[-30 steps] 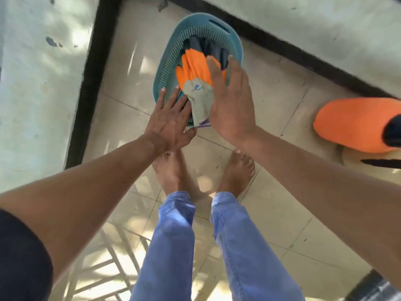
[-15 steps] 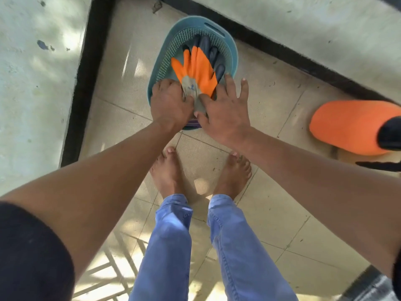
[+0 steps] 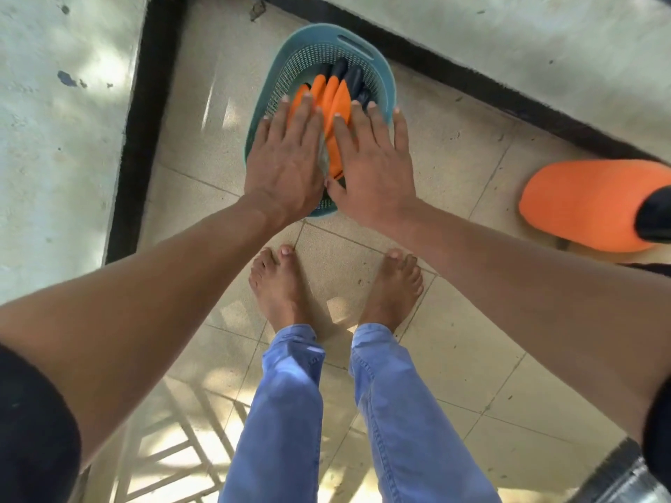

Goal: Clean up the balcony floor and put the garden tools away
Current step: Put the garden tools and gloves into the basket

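Both hands, left hand [image 3: 287,165] and right hand [image 3: 370,168], fingers straight, press gloves [image 3: 334,99] into the twelve-o'clock basket [image 3: 381,78]; next, likely withdrawing.

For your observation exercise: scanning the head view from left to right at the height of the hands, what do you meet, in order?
Black floor border → left hand → orange gloves in the teal basket → right hand → orange object.

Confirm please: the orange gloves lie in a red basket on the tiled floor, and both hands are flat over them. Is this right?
Not quite. In the head view the basket is teal, not red. The rest holds: orange gloves lie in it on the tiled floor, with left hand and right hand flat over them.
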Available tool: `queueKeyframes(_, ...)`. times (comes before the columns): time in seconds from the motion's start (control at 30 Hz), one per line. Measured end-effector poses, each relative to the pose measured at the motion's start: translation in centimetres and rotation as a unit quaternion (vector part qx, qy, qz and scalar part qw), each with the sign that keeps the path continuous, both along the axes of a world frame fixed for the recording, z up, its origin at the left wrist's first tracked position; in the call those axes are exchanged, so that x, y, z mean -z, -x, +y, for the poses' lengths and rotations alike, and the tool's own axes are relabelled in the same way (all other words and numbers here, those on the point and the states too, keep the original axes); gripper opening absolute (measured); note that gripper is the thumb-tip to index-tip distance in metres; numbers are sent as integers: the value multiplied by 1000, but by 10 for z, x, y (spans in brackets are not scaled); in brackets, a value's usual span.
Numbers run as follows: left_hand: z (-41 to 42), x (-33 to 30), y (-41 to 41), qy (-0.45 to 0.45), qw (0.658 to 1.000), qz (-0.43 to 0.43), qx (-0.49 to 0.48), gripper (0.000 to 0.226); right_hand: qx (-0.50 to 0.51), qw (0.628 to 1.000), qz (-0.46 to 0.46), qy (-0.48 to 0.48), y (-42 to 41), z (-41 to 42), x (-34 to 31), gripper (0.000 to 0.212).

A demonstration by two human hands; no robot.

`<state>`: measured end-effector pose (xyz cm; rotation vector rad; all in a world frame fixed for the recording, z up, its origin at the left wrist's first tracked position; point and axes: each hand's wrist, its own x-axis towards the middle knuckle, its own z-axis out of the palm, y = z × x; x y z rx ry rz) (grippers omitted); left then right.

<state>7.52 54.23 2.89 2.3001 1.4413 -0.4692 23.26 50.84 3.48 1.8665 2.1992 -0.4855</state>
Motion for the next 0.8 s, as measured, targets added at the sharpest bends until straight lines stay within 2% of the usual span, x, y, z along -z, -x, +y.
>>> queueKeyframes(0.07,-8,7,9,39,998,43,40,74,-31,999,-22,33,-3,6,6,87)
queueKeyframes(0.13,-15,14,16,58,996,53,28,71,-54,997,-40,44,-5,8,10,89)
queueKeyframes(0.3,-14,17,15,104,994,41,-7,69,-76,993,-65,65,-5,8,9,89)
queueKeyframes(0.4,-9,6,15,148,988,8,-33,71,-73,991,-50,104,-6,12,-5,85)
queueKeyframes(0.5,-12,-15,21,148,988,-20,-51,76,-53,990,3,129,-2,15,-30,79)
queueKeyframes(0.6,-25,-44,29,157,984,-39,-81,85,-52,988,17,141,3,15,-59,67)
queueKeyframes(0.7,-47,-88,45,173,975,-58,-123,84,-44,977,19,208,8,11,-92,55)
queueKeyframes(0.8,-80,-125,59,219,959,-52,-173,77,-42,962,25,270,9,-1,-124,52)
